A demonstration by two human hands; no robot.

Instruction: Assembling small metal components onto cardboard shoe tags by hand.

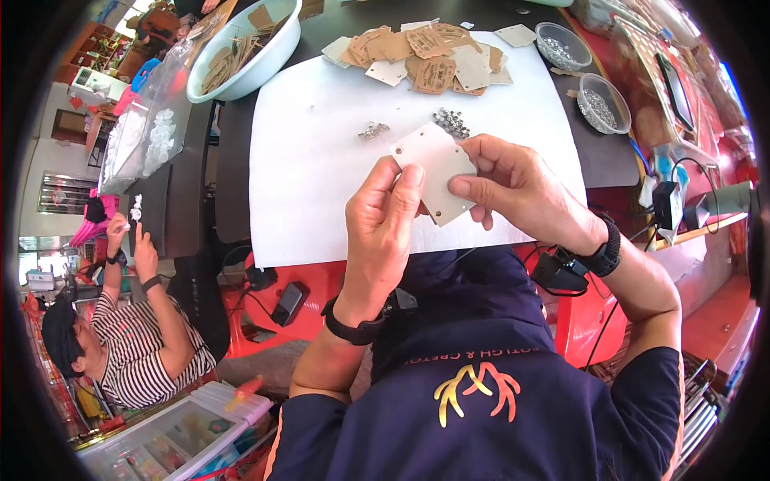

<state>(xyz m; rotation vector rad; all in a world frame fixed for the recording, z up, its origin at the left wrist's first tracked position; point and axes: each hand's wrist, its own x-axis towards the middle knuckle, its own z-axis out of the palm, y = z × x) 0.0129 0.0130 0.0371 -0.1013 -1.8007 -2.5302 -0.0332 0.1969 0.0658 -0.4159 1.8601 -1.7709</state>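
Both my hands hold a pale square card [437, 178] with small holes near its corners, tilted above the white sheet [305, 184]. My left hand [383, 216] pinches its left edge, thumb on top. At the right edge, my right hand [513, 184] is closed with its thumb on the card's face; whether a small piece is also between those fingers is hidden. Just beyond the card lie a small heap of shiny metal bits [373, 130] and a larger heap of metal pieces [451, 123]. Farther back is a pile of brown and white cards [433, 60].
A pale basin [289, 40] with brown cards stands at the back left. Two clear tubs of small metal parts, a far tub [561, 45] and a nearer tub [603, 104], stand at the right. A phone [675, 92] lies beyond them. At left, another person [144, 337] works.
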